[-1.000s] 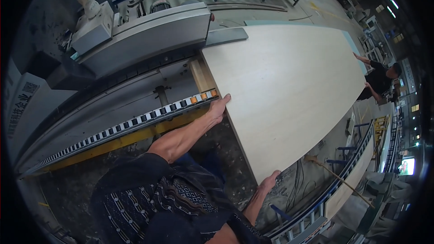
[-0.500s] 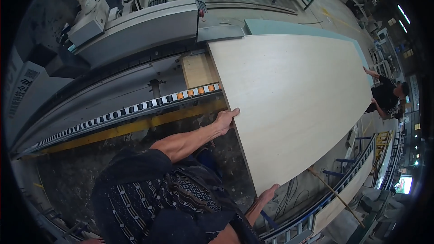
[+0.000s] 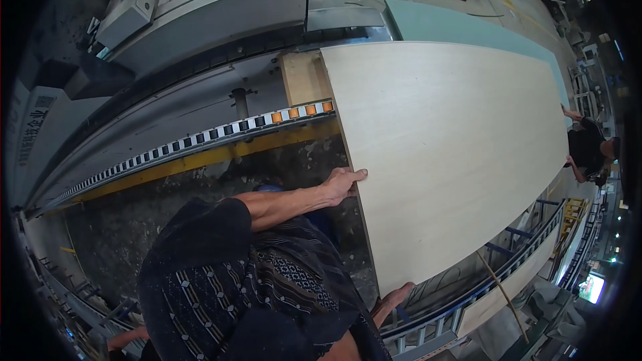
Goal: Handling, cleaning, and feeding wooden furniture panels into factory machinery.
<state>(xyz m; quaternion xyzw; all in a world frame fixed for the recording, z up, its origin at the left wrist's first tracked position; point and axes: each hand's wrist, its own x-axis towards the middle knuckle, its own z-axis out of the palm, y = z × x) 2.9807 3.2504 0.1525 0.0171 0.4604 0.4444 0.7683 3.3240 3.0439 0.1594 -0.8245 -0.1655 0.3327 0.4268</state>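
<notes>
A large pale wooden board (image 3: 448,154) stretches from in front of me to the right, roughly level. My left hand (image 3: 344,184) is closed on its left edge, thumb on the top face and the other fingers under the rim. At the near corner my right hand (image 3: 396,297) grips the board too, with most of its fingers hidden below. A co-worker (image 3: 588,147) in dark clothes has both hands at the far right end. Under the board's far edge, part of a teal sheet (image 3: 468,33) shows.
On the far left runs a long grey machine (image 3: 214,23) with a conveyor rail of small rollers (image 3: 200,137) in front, some orange. A light wood block (image 3: 304,77) sits beside the board. At lower right are a roller rack (image 3: 468,301) and a thin stick (image 3: 501,297).
The board has come toward me, away from the machine's edge, with both my hands still on it. More of the teal sheet shows behind it. My view has shifted somewhat.
</notes>
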